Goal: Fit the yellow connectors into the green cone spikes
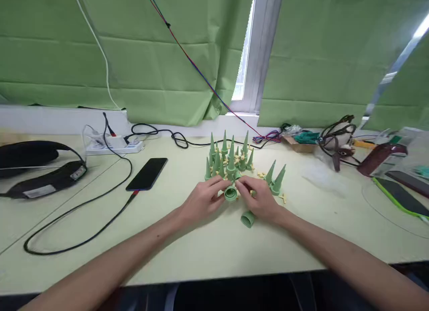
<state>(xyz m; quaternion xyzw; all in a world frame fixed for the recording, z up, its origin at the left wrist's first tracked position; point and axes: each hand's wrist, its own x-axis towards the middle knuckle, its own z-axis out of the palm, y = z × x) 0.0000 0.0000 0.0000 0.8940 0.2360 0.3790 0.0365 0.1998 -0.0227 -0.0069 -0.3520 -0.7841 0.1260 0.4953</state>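
Bright window (242, 69), soft shadows, stretched edges

We have a hollow green piece (230, 194) between the fingertips of our left hand (219, 192) and right hand (250, 191), its round, ridged opening turned toward us. A second green piece (248, 219), also hollow, lies on its side just on our side of the right hand. Right beyond the grip, a crowd of pointed green cones (231, 161) stands tips up; two more cones (278, 181) stand beside our right hand. Small pale-yellow pieces (282, 198) lie scattered among and around them.
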